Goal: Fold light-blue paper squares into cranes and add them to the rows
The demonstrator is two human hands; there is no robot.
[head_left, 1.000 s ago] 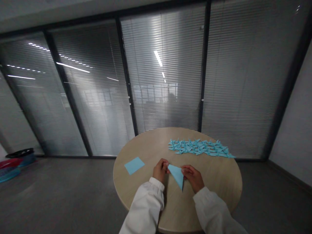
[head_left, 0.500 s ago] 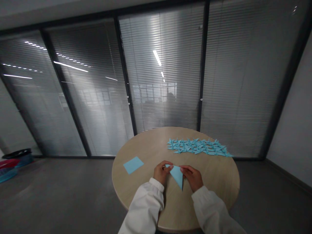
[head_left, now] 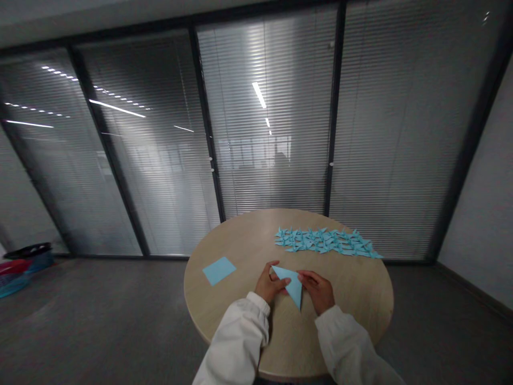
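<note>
Now the folded blue paper triangle [head_left: 291,285] sits pinched between my left hand [head_left: 271,283] and right hand [head_left: 316,291], over the round wooden table [head_left: 224,251], long edge running left-right at the far side, tip pointing near, closer to my right hand.

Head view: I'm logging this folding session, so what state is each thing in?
Folded blue paper triangle, held between both hands, point toward the person.
Left hand, gripping the triangle's left side.
Right hand, gripping its right side.
Square blue paper sheet, flat and unfolded on the table.
Blue origami cranes, folded, lying in a dense band.
Slatted blinds, lowered behind glass.
</note>
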